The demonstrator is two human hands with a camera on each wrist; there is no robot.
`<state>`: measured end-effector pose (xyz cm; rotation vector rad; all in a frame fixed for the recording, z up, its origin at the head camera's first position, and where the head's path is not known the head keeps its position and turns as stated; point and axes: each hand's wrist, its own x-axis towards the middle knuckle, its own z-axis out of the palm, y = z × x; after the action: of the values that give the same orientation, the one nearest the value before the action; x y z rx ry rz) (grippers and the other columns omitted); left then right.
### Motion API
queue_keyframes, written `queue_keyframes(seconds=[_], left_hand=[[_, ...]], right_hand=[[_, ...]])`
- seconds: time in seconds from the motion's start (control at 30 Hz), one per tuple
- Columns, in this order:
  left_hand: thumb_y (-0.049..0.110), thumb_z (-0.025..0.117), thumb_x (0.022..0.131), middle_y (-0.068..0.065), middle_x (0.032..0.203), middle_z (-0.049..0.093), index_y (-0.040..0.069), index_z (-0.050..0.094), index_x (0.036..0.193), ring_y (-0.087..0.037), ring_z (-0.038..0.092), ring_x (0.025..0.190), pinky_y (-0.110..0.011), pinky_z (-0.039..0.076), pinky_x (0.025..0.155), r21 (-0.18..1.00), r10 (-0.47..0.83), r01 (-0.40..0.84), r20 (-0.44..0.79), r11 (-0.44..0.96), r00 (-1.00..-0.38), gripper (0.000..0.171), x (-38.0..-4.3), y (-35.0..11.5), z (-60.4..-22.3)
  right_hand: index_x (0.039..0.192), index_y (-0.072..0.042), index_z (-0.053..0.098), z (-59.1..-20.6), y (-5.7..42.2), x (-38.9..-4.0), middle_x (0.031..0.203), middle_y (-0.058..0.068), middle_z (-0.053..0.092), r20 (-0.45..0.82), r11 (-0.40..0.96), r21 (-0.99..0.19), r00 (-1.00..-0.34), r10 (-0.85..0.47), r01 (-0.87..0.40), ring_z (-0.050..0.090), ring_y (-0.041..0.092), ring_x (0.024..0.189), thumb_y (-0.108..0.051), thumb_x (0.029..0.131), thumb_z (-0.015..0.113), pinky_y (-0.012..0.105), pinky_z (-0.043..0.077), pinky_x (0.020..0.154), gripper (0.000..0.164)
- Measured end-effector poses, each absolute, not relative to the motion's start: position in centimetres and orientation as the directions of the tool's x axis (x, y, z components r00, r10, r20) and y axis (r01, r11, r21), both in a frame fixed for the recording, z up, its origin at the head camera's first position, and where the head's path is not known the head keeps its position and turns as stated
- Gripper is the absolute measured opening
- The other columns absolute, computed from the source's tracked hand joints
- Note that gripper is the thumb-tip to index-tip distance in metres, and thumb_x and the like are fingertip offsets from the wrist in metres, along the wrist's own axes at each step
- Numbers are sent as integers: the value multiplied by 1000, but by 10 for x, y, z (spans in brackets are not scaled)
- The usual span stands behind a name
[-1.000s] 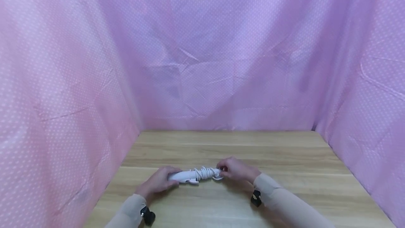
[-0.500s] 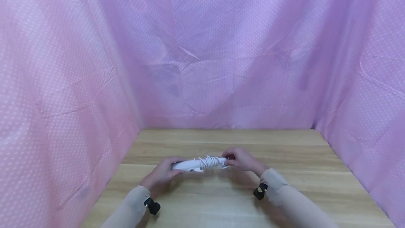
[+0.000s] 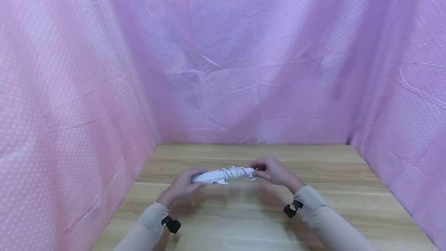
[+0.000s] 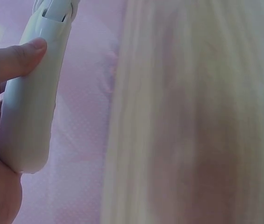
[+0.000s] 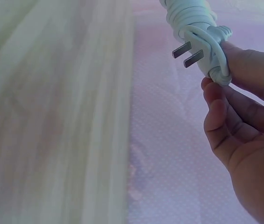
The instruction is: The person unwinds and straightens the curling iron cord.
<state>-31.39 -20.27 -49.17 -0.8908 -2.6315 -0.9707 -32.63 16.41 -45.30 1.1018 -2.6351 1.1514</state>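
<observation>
A long white wand-shaped electrical appliance point(image 3: 210, 176) is held level above the table between both hands. Its smooth rounded end lies in my left hand point(image 3: 185, 183), thumb across the near face of the body point(image 4: 31, 107) and the fingers mostly hidden behind. White cord point(image 3: 235, 172) winds in several turns round the other half. A small lever-like tab point(image 3: 223, 182) sticks out below the middle. At the wound end, my right hand point(image 3: 277, 171) pinches the tip beside a white plug point(image 5: 201, 49), whose two flat metal prongs point away from the fingers.
A wood-grain table point(image 3: 223, 220) lies under both hands. Pink dotted cloth point(image 3: 223, 88) hangs at the back and along both sides. Each wrist carries a small black camera, such as the left one point(image 3: 171, 224).
Both hands have raised the appliance from near the tabletop and carried it forward and slightly right. Their hold on its two ends looks the same.
</observation>
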Motion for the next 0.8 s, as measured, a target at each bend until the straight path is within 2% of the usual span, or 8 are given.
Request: queue_keyframes(seconds=[0.13,0.3,0.63,0.8], left_hand=[[17,78,83,-2,112,71,11,69,118,-14,65,98,-33,54,83,503,488,648,427,572,-761,36,-317,-200,-478],[20,77,84,-2,110,71,11,69,119,-14,64,94,-31,54,79,460,502,688,472,561,-725,37,-321,-194,-454],[15,80,80,-5,107,71,9,68,119,-16,64,93,-34,55,78,346,531,780,583,521,-614,41,-328,-179,-411],[13,81,79,-7,110,70,8,68,117,-19,64,96,-37,56,80,325,532,803,616,499,-581,41,-329,-174,-393]], right_hand=[[103,-7,72,-441,168,-327,85,-2,69,398,459,-581,-727,-559,-672,55,1,70,-15,85,75,21,50,61,19],[101,-5,73,-425,175,-327,84,1,70,511,427,-551,-694,-507,-717,58,3,69,-9,83,75,21,51,60,18],[97,-9,74,-393,190,-315,82,-1,72,600,469,-551,-718,-352,-690,60,6,67,-15,84,77,23,50,53,14],[93,-7,73,-383,195,-313,82,4,73,689,412,-527,-657,-306,-744,60,4,66,-5,82,77,22,49,52,12]])
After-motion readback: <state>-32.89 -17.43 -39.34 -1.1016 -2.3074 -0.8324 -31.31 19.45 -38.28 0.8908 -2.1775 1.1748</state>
